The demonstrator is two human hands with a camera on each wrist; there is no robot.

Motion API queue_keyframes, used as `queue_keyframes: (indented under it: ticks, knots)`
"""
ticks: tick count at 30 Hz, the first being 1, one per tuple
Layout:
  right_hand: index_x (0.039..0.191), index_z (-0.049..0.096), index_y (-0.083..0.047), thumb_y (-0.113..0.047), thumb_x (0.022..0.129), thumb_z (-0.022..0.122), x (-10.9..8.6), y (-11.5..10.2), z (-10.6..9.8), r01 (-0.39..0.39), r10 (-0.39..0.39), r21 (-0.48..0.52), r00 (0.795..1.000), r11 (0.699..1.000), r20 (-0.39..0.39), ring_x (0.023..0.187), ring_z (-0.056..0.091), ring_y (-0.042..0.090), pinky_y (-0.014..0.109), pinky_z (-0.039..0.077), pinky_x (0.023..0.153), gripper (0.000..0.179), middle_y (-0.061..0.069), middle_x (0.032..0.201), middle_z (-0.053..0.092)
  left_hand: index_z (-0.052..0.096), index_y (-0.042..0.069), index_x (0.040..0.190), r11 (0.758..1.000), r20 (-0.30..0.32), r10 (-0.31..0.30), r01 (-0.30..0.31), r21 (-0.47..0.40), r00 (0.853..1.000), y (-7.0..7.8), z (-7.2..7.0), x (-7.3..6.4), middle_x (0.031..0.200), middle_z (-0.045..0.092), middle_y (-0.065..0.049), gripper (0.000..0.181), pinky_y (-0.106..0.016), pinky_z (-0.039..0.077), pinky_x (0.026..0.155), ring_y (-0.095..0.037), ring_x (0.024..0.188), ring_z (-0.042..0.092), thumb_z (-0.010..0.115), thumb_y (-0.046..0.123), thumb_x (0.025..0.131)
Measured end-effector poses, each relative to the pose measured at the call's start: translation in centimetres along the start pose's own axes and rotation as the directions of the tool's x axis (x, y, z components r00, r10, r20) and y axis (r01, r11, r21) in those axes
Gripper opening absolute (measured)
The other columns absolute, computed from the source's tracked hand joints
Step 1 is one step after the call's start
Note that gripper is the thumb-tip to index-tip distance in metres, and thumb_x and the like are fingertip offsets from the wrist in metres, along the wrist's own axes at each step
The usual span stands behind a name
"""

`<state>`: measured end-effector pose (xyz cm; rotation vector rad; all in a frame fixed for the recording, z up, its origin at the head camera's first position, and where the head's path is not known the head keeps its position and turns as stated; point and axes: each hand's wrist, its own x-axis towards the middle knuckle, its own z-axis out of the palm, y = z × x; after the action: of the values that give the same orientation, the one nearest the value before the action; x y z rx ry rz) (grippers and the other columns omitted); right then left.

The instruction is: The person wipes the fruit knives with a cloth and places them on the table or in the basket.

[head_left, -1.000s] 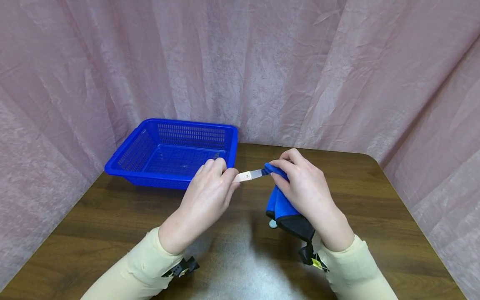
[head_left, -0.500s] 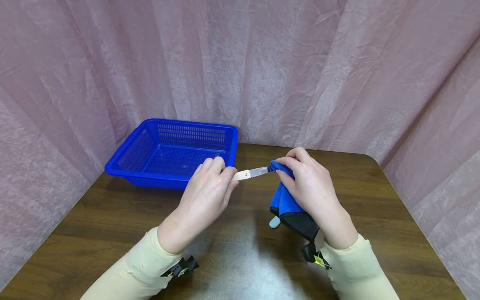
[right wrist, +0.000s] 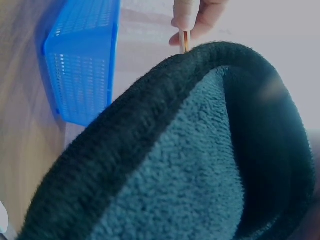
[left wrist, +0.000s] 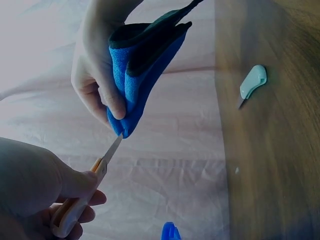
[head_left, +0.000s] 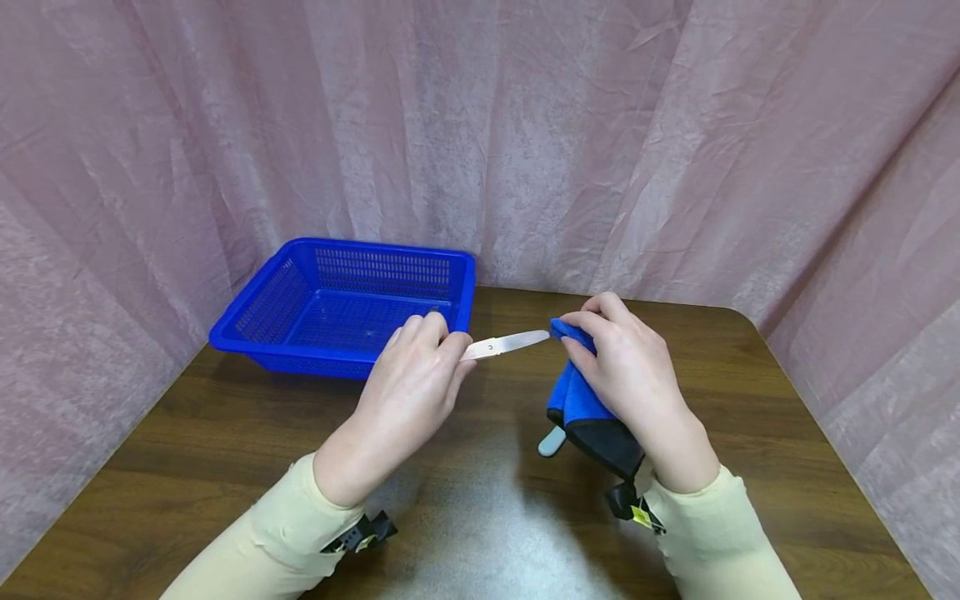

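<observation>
Left hand (head_left: 405, 375): fingers curled round the handle of the knife (head_left: 507, 343), thumb pressed along it. Hazard: the handle looks slotted, so pushing on the blade might fold it toward those fingers.

Right hand (head_left: 633, 358): thumb and fingers pinching the blue cloth (head_left: 579, 396) near its folded end. Hazard: fingertips sit close behind the fold; a wipe with too loose a pinch could bring the edge through to skin.

Knife: held in the air between the hands, blade out, tip at the cloth's end; touching or just short, I cannot tell. Hazard: a sideways drift of either hand might snag the fold or jab a fingertip.

Cloth: bunched, black-edged, loose end hanging below the right hand. Hazard: that end may drag over whatever lies beneath.

Green knife (left wrist: 253, 82): on the bench (head_left: 750, 408), a bit of metal showing, partly behind the cloth from the head view. Hazard: easily overlooked, then brushed.

Basket (head_left: 337, 357): blue, beyond the left hand. Hazard: an elbowing reach could bump its near wall.
</observation>
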<state>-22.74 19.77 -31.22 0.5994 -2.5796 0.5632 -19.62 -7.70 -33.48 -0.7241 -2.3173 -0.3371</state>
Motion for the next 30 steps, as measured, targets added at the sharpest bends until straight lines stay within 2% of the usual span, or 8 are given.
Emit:
queue_keyframes:
  ticks: [5,10,16,23,30]
  knots:
    - [0.125,0.083,-0.011,-0.013,0.101,0.079,-0.1,-0.1,-0.4,-0.022,0.022,-0.001,1.000,1.000,-0.013,0.099,0.072,0.032,0.056,0.058,0.083,0.025,0.009,0.120,0.066,0.071,0.003,0.099,1.000,0.000,0.000,0.000,0.000,1.000,0.0,0.0,0.0,0.085,0.049,-0.009,0.016,-0.044,0.043,0.068,-0.034,0.075,0.049,0.081,0.014,0.101]
    - [0.125,0.083,-0.011,-0.013,0.100,0.081,-0.1,-0.8,-0.5,0.004,-0.004,0.007,1.000,1.000,-0.026,0.097,0.072,0.030,0.053,0.058,0.081,0.025,0.008,0.120,0.066,0.071,0.003,0.098,1.000,0.004,-0.003,0.003,0.000,1.000,0.0,0.0,0.0,0.085,0.049,-0.008,0.015,-0.043,0.043,0.068,-0.034,0.074,0.049,0.081,0.014,0.101]
    - [0.125,0.083,-0.011,-0.013,0.097,0.086,-0.3,-2.1,-0.2,0.086,-0.085,0.024,0.995,0.996,-0.044,0.094,0.071,0.027,0.050,0.060,0.078,0.029,0.006,0.120,0.066,0.072,0.004,0.100,1.000,0.017,-0.010,0.010,0.000,1.000,0.0,0.0,0.0,0.084,0.050,-0.007,0.014,-0.042,0.042,0.067,-0.033,0.074,0.049,0.080,0.015,0.102]
    - [0.122,0.083,-0.009,-0.012,0.095,0.088,-0.5,-3.2,0.4,0.217,-0.213,0.037,0.974,0.976,-0.080,0.089,0.068,0.023,0.043,0.059,0.070,0.028,0.007,0.116,0.067,0.073,0.004,0.102,1.000,0.030,-0.010,0.010,0.005,1.000,0.0,0.0,0.0,0.085,0.050,-0.007,0.015,-0.041,0.042,0.066,-0.031,0.075,0.049,0.080,0.017,0.102]
    - [0.120,0.083,-0.011,-0.014,0.095,0.089,-0.7,-3.7,0.7,0.259,-0.256,0.042,0.964,0.965,-0.075,0.092,0.068,0.022,0.041,0.059,0.070,0.026,0.006,0.117,0.067,0.074,0.003,0.102,1.000,0.027,-0.002,0.002,0.006,1.000,0.1,0.0,0.0,0.085,0.051,-0.007,0.015,-0.042,0.042,0.066,-0.031,0.074,0.050,0.080,0.017,0.103]
